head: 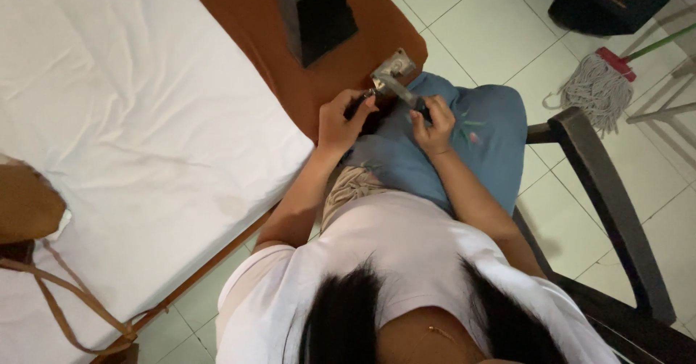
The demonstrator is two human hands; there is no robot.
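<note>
I sit in a dark chair with both hands over my lap, above blue fabric point(478, 128). My left hand point(341, 121) pinches a small dark tool point(360, 103) at the end of a grey metal bracket-like piece point(391, 74). My right hand point(433, 123) grips the lower end of the same metal piece, fingers curled around it. The piece slants from upper left to lower right between the two hands. What lies under the hands is hidden.
A bed with a white sheet point(123, 117) fills the left; its brown base point(246, 9) carries a black box point(315, 12). A brown strapped bag point(29, 212) lies at far left. A mop point(598, 81) and dark bag point(609, 1) rest on the tiled floor. Chair armrest point(609, 204) at right.
</note>
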